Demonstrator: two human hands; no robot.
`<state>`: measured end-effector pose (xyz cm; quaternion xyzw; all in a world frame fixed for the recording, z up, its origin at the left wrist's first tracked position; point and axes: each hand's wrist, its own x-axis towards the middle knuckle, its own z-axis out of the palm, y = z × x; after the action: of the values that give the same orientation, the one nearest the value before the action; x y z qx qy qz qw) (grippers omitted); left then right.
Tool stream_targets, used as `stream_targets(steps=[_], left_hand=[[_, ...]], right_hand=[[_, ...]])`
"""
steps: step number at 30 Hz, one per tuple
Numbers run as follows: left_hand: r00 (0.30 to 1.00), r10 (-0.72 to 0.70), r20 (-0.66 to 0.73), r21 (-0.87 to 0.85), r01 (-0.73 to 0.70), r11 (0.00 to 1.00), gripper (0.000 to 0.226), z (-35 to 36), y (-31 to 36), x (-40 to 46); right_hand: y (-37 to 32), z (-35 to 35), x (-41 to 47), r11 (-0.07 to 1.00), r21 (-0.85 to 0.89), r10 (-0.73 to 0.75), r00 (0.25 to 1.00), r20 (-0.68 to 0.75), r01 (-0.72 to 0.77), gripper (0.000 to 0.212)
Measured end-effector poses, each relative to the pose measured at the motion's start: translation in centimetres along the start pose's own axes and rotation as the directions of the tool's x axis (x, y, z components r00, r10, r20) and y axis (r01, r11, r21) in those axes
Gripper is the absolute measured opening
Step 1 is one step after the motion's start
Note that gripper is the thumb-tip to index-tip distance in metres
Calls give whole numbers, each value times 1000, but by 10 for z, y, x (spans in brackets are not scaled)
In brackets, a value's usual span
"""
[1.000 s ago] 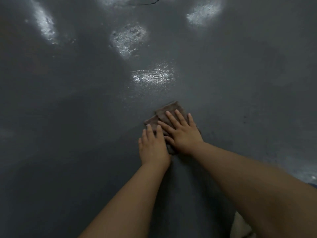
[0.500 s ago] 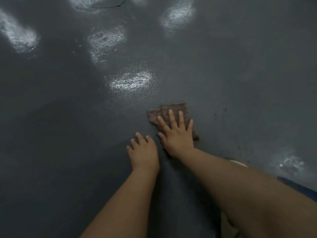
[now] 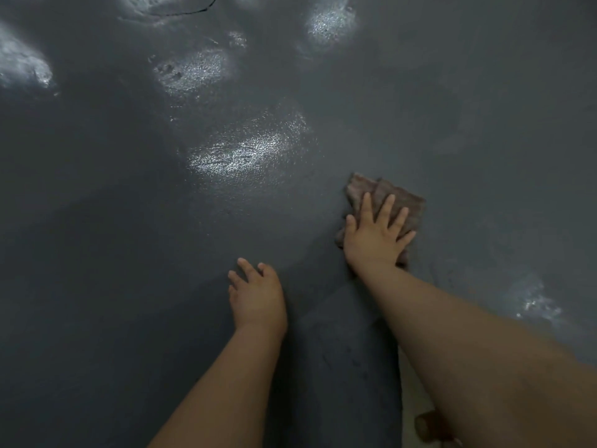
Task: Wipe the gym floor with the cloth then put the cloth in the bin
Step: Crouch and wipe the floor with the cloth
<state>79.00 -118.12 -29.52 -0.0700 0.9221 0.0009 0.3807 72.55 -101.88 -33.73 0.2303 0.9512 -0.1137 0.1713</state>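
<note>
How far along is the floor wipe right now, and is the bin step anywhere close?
Done: hard to judge; the gym floor shows glossy patches ahead, though whether that is wetness or light I cannot tell. In hand: the right hand presses flat on the brown cloth, spread against the floor, while the left hand rests on bare floor beside it. Left: any remaining wiping, then binning the cloth; no bin is in view.

The dark grey gym floor (image 3: 129,221) has a finely pebbled sheen, with pale glare patches at twelve, eleven and one o'clock. A folded brown cloth (image 3: 403,202) lies flat on it at about two o'clock from centre, under the right hand (image 3: 374,237). The left hand (image 3: 256,295) rests on the bare floor near six o'clock.
</note>
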Motion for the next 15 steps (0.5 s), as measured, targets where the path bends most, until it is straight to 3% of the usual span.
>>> stream_targets(steps=[2,5,9,12,15], left_hand=[[1000,-17,-8,6,17,1000,71,1,1,2],[997,-74,-32,5,74,997,62,1,7,0],[992,-61,-114,-90,51,995,73,-3,37,1],[984,85,-156,-121,-104,987,88,-6,70,-1],[976,181,-120,-97,-193,976,95,-10,93,-1]], right_hand=[[-12,11,-20,988,-53,-147,989,15,148,57],[-9,20,-33,897,-129,-414,906,85,422,55],[12,5,0,786,-200,-574,811,114,585,64],[30,-11,28,841,-210,-487,867,104,498,54],[53,-25,47,971,-94,-215,976,40,218,56]])
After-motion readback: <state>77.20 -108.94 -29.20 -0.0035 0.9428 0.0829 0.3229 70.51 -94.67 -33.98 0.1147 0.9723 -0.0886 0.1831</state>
